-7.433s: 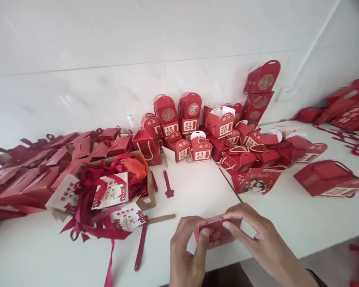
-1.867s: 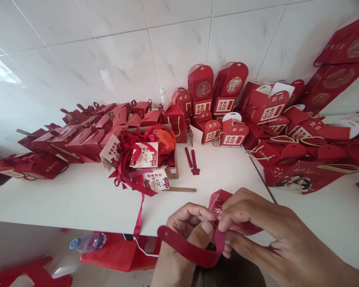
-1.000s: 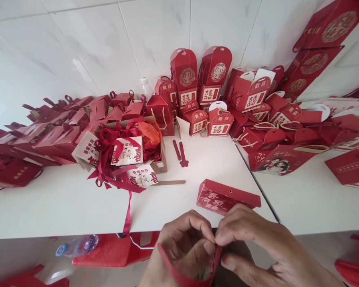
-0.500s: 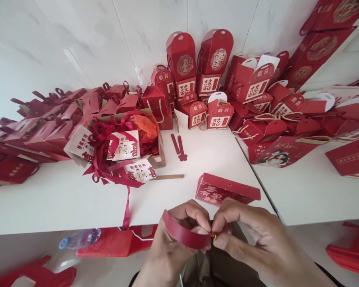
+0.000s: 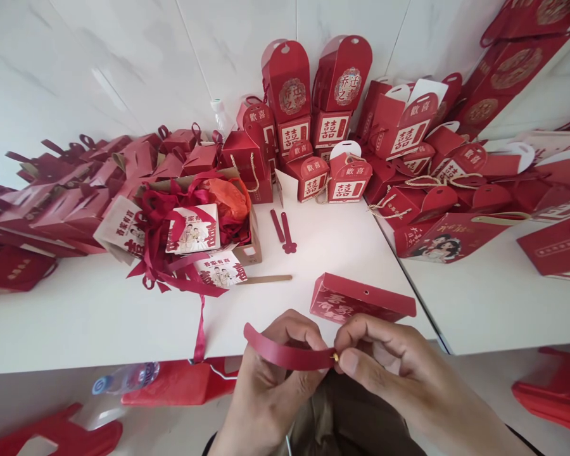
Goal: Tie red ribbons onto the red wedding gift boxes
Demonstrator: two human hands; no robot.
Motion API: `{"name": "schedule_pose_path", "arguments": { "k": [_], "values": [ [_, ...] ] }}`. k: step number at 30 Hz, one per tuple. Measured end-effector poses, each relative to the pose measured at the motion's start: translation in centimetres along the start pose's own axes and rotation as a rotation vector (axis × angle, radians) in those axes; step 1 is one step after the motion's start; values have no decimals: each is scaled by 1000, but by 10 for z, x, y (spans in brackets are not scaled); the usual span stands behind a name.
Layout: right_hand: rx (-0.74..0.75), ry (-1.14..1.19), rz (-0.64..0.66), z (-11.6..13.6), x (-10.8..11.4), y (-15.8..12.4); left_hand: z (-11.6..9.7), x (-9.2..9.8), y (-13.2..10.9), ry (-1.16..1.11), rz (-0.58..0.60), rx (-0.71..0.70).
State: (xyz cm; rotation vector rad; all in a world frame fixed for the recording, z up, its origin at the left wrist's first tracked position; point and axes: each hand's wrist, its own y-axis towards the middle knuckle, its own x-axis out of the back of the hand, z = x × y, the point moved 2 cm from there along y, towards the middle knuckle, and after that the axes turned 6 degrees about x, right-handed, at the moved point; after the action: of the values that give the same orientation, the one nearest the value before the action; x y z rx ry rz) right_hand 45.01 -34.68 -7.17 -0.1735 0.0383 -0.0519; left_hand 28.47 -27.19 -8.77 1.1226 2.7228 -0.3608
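Between thumb and fingers, my left hand (image 5: 280,386) pinches a dark red strap (image 5: 285,356) that curves up to the left. At the strap's right end sits a small gold-coloured metal piece (image 5: 335,358), which my right hand (image 5: 389,367) pinches with thumb and forefinger. Its exact kind is too small to tell. Both hands are close together in front of the table edge. Just beyond them lies a red gift box (image 5: 361,299) with pale characters and a small hole in its upper face.
Two flat red strips (image 5: 285,233) and a brown stick (image 5: 268,278) lie on the white table (image 5: 256,323). A cardboard box (image 5: 254,244) holds red ribbons and printed cards. Many red gift boxes (image 5: 346,177) line the wall. Below are a plastic bottle (image 5: 126,378) and red stools (image 5: 175,383).
The strap has straightened and swung up to the left. My left fingers have shifted along it, and the gold piece has moved slightly up and left with my right fingertips.
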Motion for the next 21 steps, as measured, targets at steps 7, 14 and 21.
{"name": "schedule_pose_path", "arguments": {
  "k": [7,14,21],
  "values": [
    [-11,23,33,0,-4,0,-2,1,0,69,-37,-28],
    [-35,59,60,0,-4,-2,-5,1,-2,161,-12,-69],
    [-88,92,76,-3,-1,0,-7,4,-3,277,-36,-85]
  ]
}}
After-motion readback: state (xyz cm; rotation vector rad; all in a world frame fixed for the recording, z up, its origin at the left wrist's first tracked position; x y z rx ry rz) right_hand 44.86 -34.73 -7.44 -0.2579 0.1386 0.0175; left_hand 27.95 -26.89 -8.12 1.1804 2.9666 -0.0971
